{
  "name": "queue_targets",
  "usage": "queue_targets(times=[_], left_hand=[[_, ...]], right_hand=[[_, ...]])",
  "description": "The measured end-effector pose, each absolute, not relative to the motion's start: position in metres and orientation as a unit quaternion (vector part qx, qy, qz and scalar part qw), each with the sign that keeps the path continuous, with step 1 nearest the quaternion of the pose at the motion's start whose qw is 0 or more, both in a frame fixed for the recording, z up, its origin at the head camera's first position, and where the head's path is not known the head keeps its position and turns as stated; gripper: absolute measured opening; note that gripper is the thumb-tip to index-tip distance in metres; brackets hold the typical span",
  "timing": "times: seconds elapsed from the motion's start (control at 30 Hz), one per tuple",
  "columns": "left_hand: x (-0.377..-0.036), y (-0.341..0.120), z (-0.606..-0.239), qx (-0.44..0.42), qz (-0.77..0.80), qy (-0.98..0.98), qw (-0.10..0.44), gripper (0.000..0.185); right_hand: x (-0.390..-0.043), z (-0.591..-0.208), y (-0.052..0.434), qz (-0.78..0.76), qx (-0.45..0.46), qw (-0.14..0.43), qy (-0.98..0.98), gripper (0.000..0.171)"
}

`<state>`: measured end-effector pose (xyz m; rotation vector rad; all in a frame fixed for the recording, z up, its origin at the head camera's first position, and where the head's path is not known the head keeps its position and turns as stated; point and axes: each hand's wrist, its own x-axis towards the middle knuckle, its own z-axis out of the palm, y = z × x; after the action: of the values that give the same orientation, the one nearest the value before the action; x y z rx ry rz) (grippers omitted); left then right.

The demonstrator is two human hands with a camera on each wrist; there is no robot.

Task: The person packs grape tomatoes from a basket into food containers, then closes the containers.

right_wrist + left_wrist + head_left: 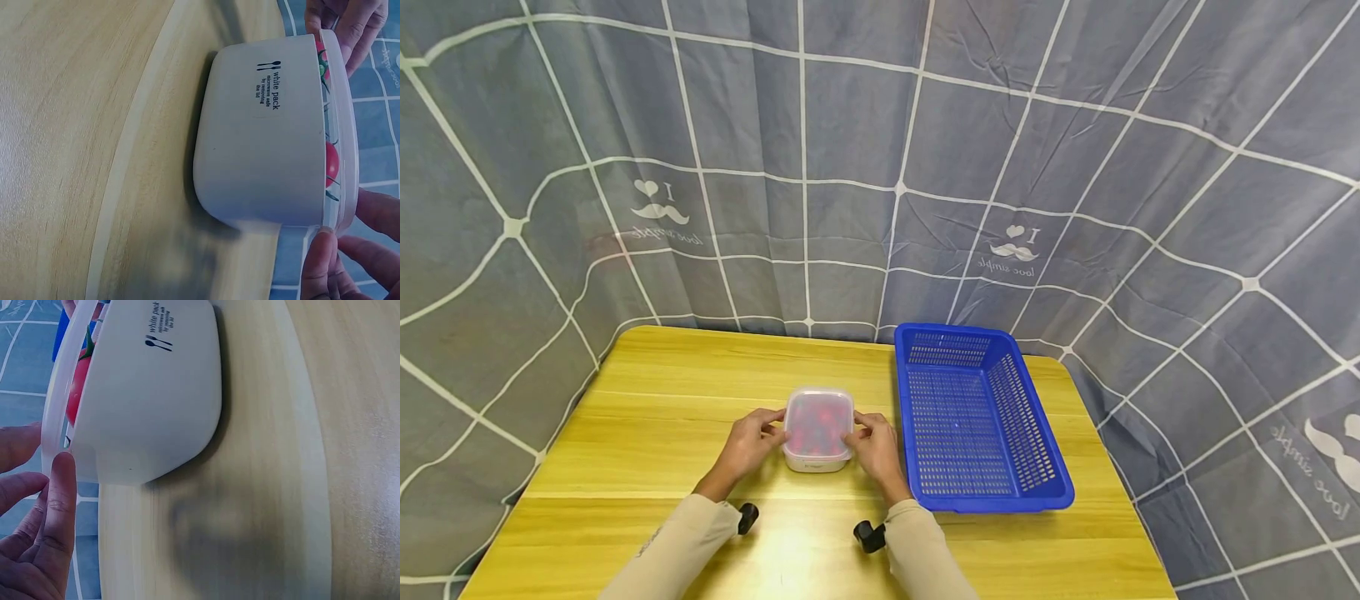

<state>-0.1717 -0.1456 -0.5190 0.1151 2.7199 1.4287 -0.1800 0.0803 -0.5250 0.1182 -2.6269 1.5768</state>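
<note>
A white food box (815, 466) printed "white pack" stands on the wooden table. Its translucent lid (817, 421) sits on top, and both wrist views show a gap below the lid's rim. Red cherry tomatoes (332, 164) with green stems show through that gap. At the lid's left side, my left hand (749, 444) pinches the edge, thumb (62, 481) from below and fingers above. My right hand (877, 450) pinches the opposite edge in the same way, its thumb (319, 255) under the rim.
A blue perforated plastic basket (912, 467) stands just right of my right hand, near the table's far right. Grey checked curtains (850, 208) hang behind and beside the wooden table (647, 433).
</note>
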Motion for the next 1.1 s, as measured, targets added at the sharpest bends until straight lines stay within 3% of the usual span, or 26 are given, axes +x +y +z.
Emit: queue_targets(times=[0.37, 0.53, 0.7, 0.83, 1.1], left_hand=[[-0.172, -0.146, -0.524, 0.085, 0.434, 0.897, 0.018, 0.046], [-0.172, -0.147, -0.525, 0.158, 0.349, 0.923, -0.014, 0.055], [-0.174, -0.148, -0.525, 0.245, 0.259, 0.934, -0.04, 0.048], [-0.174, -0.15, -0.526, 0.275, 0.234, 0.932, -0.03, 0.046], [-0.172, -0.154, -0.534, 0.268, 0.252, 0.93, 0.01, 0.061]], right_hand=[[-0.179, -0.532, 0.081, 0.49, 0.041, 0.032, -0.87, 0.038], [-0.18, -0.532, 0.08, 0.481, 0.061, 0.022, -0.874, 0.05], [-0.18, -0.531, 0.08, 0.441, 0.126, 0.007, -0.889, 0.053], [-0.18, -0.536, 0.081, 0.403, 0.174, -0.007, -0.899, 0.048], [-0.177, -0.547, 0.085, 0.4, 0.215, 0.002, -0.891, 0.049]])
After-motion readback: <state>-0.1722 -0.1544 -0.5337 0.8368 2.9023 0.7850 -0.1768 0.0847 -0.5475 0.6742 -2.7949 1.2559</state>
